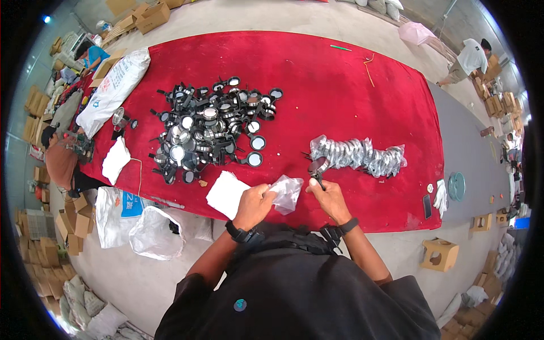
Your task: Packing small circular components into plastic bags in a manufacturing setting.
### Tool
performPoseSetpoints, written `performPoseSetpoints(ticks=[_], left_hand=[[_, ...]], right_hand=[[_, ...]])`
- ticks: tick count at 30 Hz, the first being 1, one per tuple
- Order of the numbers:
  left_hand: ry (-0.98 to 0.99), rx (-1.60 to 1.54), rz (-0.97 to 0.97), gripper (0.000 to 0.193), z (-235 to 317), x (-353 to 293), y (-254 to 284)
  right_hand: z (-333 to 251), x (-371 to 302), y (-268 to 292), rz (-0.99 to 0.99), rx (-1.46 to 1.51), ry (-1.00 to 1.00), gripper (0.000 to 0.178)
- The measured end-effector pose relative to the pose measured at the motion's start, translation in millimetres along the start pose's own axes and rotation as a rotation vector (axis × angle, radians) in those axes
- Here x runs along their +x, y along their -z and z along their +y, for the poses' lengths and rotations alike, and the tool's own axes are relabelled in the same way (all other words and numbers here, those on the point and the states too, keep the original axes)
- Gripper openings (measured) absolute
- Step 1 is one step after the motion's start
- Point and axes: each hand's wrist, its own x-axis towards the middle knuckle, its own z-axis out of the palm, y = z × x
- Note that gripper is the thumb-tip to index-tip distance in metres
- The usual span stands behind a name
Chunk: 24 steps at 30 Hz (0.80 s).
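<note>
My left hand (254,207) pinches the edge of a clear plastic bag (286,194), which hangs out to its right above the red cloth. Just left of that hand lies a stack of white bags or sheets (226,194). My right hand (330,199) is closed round the short handle of a round black-and-metal piece (319,166), its disc pointing away from me. Beyond it, a row of similar pieces in clear bags (360,156) runs to the right. A big heap of unbagged round pieces with black handles (209,127) covers the left middle of the table.
The red-covered table (351,85) carries a large white sack (116,88), a phone (426,207) and white gloves (440,195). A teal basket (456,186) stands on the grey surface at right. White sacks (157,232) stand below the near left edge. Other people work around.
</note>
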Motion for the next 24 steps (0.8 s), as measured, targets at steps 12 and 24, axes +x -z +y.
performPoseSetpoints(ticks=[12, 24], left_hand=[[0.208, -0.405, 0.013, 0.04, -0.3, 28.1, -27.9], [-0.242, 0.273, 0.107, 0.032, 17.3, 19.8, -20.7]], right_hand=[[2.8, -20.2, -2.9, -0.745, 1.317, -0.327, 0.066], [-15.6, -8.1, -16.3, -0.503, -0.409, 0.181, 0.052]])
